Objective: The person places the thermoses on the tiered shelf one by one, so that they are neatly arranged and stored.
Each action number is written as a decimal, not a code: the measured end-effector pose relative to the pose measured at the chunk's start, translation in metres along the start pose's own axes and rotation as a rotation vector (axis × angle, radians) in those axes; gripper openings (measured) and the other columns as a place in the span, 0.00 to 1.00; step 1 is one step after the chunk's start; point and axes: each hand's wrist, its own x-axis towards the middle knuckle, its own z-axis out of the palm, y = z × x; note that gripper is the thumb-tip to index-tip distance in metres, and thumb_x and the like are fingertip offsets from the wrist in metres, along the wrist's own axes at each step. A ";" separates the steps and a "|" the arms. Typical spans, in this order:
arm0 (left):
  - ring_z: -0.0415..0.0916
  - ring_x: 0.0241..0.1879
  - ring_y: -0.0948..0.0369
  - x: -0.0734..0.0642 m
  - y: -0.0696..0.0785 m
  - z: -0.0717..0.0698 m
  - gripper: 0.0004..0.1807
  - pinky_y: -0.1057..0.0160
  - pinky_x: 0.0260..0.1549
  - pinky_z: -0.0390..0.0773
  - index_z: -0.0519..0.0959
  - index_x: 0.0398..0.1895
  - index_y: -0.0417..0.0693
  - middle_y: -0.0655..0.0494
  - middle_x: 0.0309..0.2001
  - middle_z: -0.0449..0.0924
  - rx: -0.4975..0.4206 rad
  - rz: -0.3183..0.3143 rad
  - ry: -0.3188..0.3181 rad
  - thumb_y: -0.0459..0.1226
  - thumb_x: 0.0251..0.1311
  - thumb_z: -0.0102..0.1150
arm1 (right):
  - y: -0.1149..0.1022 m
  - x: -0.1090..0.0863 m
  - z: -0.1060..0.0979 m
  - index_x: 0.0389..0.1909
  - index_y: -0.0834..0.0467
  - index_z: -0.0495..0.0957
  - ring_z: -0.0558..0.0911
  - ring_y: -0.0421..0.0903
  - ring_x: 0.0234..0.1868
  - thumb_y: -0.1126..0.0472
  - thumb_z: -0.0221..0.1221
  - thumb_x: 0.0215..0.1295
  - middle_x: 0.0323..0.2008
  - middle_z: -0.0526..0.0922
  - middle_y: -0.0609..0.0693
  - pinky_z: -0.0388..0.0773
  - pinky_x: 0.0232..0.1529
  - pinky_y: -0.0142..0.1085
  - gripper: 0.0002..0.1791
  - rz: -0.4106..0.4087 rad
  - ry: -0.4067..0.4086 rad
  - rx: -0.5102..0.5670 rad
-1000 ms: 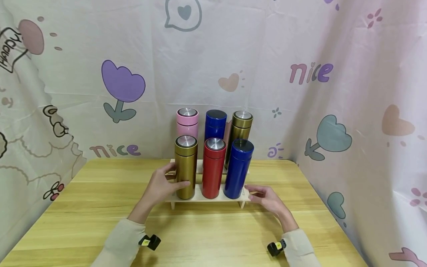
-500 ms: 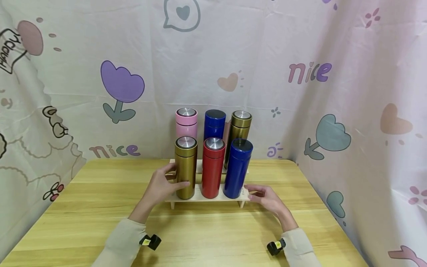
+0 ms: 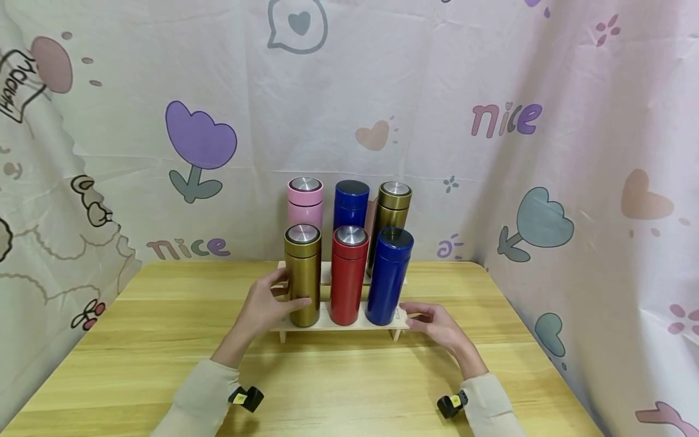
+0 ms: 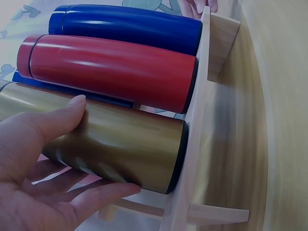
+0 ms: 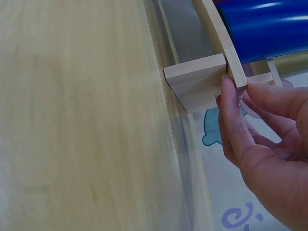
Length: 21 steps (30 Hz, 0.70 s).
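My left hand (image 3: 263, 308) grips the front-left gold thermos (image 3: 303, 279), thumb across its front and fingers round its far side. This thermos stands on the front step of a two-tier wooden rack (image 3: 327, 326). At the rack's right end, my right hand (image 3: 437, 326) pinches the edge of the front board; the right wrist view shows thumb and fingers on either side of that board (image 5: 226, 43). Beside the gold thermos stand a red thermos (image 3: 347, 285) and a blue thermos (image 3: 389, 282), the blue one tilted in the head view.
On the rear step are a pink thermos (image 3: 306, 209), another blue thermos (image 3: 351, 206) and a second gold thermos (image 3: 393, 206), partly hidden by the front row. The rack stands on a wooden table (image 3: 338, 382), with a printed curtain (image 3: 306, 109) behind and at the sides.
The top of the front-left gold thermos has shifted very slightly left. Both hands keep their places on the thermos and the rack.
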 end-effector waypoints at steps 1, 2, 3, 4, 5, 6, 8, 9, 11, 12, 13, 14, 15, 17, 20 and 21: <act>0.81 0.59 0.38 0.000 0.000 0.000 0.44 0.41 0.59 0.83 0.70 0.71 0.38 0.35 0.67 0.76 0.000 0.001 0.001 0.42 0.53 0.80 | 0.000 0.000 0.000 0.65 0.70 0.76 0.83 0.62 0.60 0.65 0.63 0.70 0.67 0.77 0.69 0.82 0.49 0.24 0.25 -0.001 0.000 0.000; 0.81 0.59 0.38 0.000 -0.001 0.001 0.44 0.40 0.59 0.83 0.70 0.71 0.37 0.34 0.67 0.75 0.003 0.008 -0.002 0.43 0.54 0.79 | 0.000 0.000 0.000 0.65 0.70 0.76 0.83 0.62 0.59 0.65 0.63 0.70 0.66 0.77 0.69 0.82 0.49 0.24 0.25 0.000 0.002 0.000; 0.81 0.59 0.38 0.000 -0.001 0.001 0.44 0.40 0.59 0.82 0.70 0.71 0.38 0.35 0.67 0.76 0.002 0.006 0.000 0.42 0.53 0.79 | 0.000 0.000 0.000 0.65 0.70 0.76 0.83 0.61 0.59 0.65 0.63 0.70 0.66 0.77 0.69 0.82 0.49 0.24 0.25 0.000 0.003 0.000; 0.81 0.60 0.38 0.000 -0.001 0.002 0.44 0.40 0.59 0.82 0.70 0.71 0.38 0.35 0.67 0.75 0.002 0.005 0.000 0.42 0.53 0.79 | 0.000 0.000 0.000 0.65 0.70 0.76 0.83 0.61 0.59 0.65 0.63 0.70 0.66 0.77 0.69 0.82 0.49 0.24 0.25 -0.001 0.003 0.000; 0.81 0.60 0.38 0.000 -0.001 0.002 0.44 0.40 0.59 0.82 0.70 0.71 0.38 0.35 0.67 0.76 0.001 0.002 0.003 0.42 0.53 0.80 | 0.001 0.000 0.000 0.65 0.70 0.76 0.83 0.61 0.59 0.65 0.63 0.70 0.66 0.77 0.69 0.82 0.49 0.24 0.25 -0.002 0.002 0.002; 0.81 0.60 0.39 0.000 -0.002 0.003 0.44 0.41 0.59 0.82 0.70 0.71 0.39 0.36 0.67 0.76 0.001 0.001 0.004 0.42 0.53 0.80 | 0.001 -0.001 0.001 0.65 0.70 0.76 0.83 0.61 0.59 0.65 0.63 0.70 0.66 0.77 0.69 0.82 0.49 0.25 0.25 -0.001 0.002 0.004; 0.81 0.60 0.38 0.000 -0.002 0.004 0.44 0.41 0.59 0.83 0.70 0.71 0.38 0.35 0.67 0.76 0.003 0.004 0.007 0.42 0.53 0.80 | 0.001 -0.001 0.000 0.65 0.71 0.76 0.84 0.61 0.59 0.65 0.63 0.70 0.66 0.77 0.69 0.82 0.49 0.25 0.25 -0.001 0.001 0.005; 0.81 0.60 0.38 0.000 -0.002 0.005 0.44 0.41 0.59 0.83 0.69 0.72 0.39 0.35 0.67 0.75 0.006 0.002 0.009 0.42 0.53 0.80 | 0.002 -0.001 0.000 0.64 0.71 0.76 0.84 0.60 0.58 0.65 0.63 0.70 0.66 0.77 0.69 0.82 0.49 0.25 0.25 -0.002 0.001 0.005; 0.80 0.60 0.38 0.000 -0.002 0.006 0.44 0.42 0.59 0.83 0.69 0.72 0.39 0.36 0.68 0.75 0.012 -0.003 0.011 0.42 0.53 0.79 | 0.002 -0.001 0.000 0.65 0.71 0.76 0.84 0.59 0.58 0.65 0.63 0.70 0.65 0.77 0.70 0.82 0.49 0.25 0.25 -0.001 0.001 0.006; 0.80 0.60 0.38 0.001 -0.002 0.006 0.45 0.42 0.59 0.83 0.68 0.73 0.40 0.36 0.68 0.75 0.015 -0.004 0.010 0.43 0.54 0.79 | 0.002 -0.001 -0.001 0.65 0.70 0.76 0.84 0.59 0.57 0.65 0.64 0.70 0.65 0.78 0.69 0.82 0.49 0.25 0.25 -0.001 0.003 0.002; 0.80 0.61 0.38 0.001 -0.002 0.006 0.45 0.42 0.59 0.83 0.68 0.73 0.40 0.36 0.69 0.74 0.020 -0.005 0.008 0.43 0.54 0.79 | 0.002 -0.001 -0.001 0.64 0.70 0.76 0.84 0.59 0.57 0.65 0.64 0.70 0.65 0.78 0.69 0.82 0.49 0.25 0.25 -0.001 0.007 -0.002; 0.80 0.61 0.38 0.001 -0.002 0.007 0.45 0.42 0.59 0.83 0.68 0.73 0.41 0.37 0.69 0.74 0.023 -0.010 0.007 0.43 0.54 0.79 | 0.002 -0.001 -0.001 0.64 0.70 0.76 0.84 0.59 0.57 0.64 0.64 0.70 0.65 0.78 0.69 0.82 0.48 0.25 0.25 -0.002 0.009 -0.004; 0.80 0.61 0.38 0.001 -0.002 0.007 0.45 0.43 0.59 0.83 0.67 0.74 0.41 0.37 0.69 0.74 0.028 -0.009 0.005 0.43 0.55 0.78 | 0.002 0.000 -0.001 0.64 0.70 0.76 0.84 0.59 0.57 0.64 0.64 0.70 0.65 0.78 0.69 0.82 0.48 0.25 0.25 -0.002 0.010 -0.006; 0.80 0.62 0.39 0.002 -0.002 0.007 0.45 0.43 0.60 0.83 0.67 0.74 0.42 0.38 0.69 0.74 0.031 -0.012 0.003 0.43 0.55 0.78 | 0.002 0.000 -0.001 0.64 0.70 0.76 0.84 0.58 0.58 0.64 0.64 0.70 0.65 0.78 0.69 0.82 0.49 0.25 0.25 -0.004 0.010 -0.005; 0.79 0.62 0.38 0.001 -0.003 0.007 0.45 0.42 0.60 0.83 0.67 0.74 0.42 0.37 0.69 0.74 0.038 -0.001 -0.002 0.43 0.55 0.78 | 0.002 0.001 -0.001 0.65 0.70 0.76 0.84 0.58 0.57 0.64 0.64 0.70 0.65 0.78 0.69 0.82 0.49 0.25 0.25 -0.003 0.007 -0.003; 0.79 0.62 0.38 0.000 -0.003 0.006 0.46 0.42 0.59 0.83 0.66 0.74 0.42 0.37 0.69 0.74 0.044 0.003 -0.007 0.44 0.55 0.79 | 0.002 0.001 -0.001 0.65 0.70 0.76 0.84 0.57 0.57 0.64 0.64 0.70 0.65 0.78 0.69 0.82 0.49 0.25 0.25 -0.002 0.007 -0.003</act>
